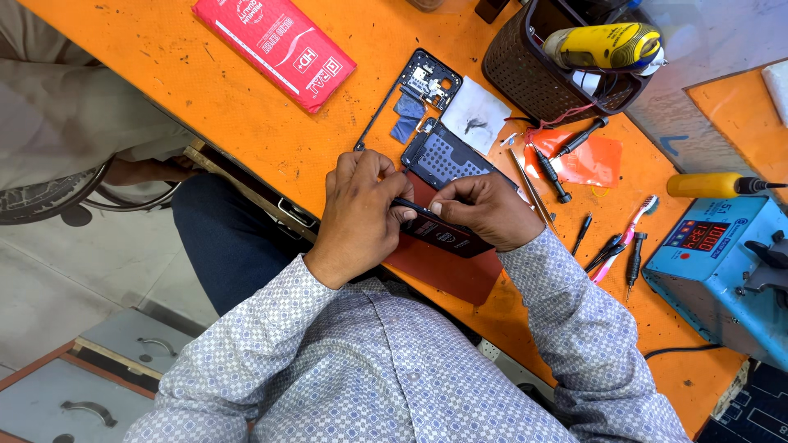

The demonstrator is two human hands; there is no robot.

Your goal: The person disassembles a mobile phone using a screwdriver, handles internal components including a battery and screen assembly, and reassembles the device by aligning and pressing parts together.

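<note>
Both hands, left (359, 207) and right (486, 210), pinching the black phone panel (439, 232); frame (417, 89) already stripped off, reassembly probably still pending.

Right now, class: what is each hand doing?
Left hand: closed on the phone.
Right hand: closed on the same phone.

Premises: a phone repair workshop. Evidence: an orange workbench (246, 107) carrying an opened phone frame (414, 86); right of the frame, loose screwdrivers (558, 176); further right, a blue bench power unit (722, 262); beyond, a tool basket (533, 74).
</note>
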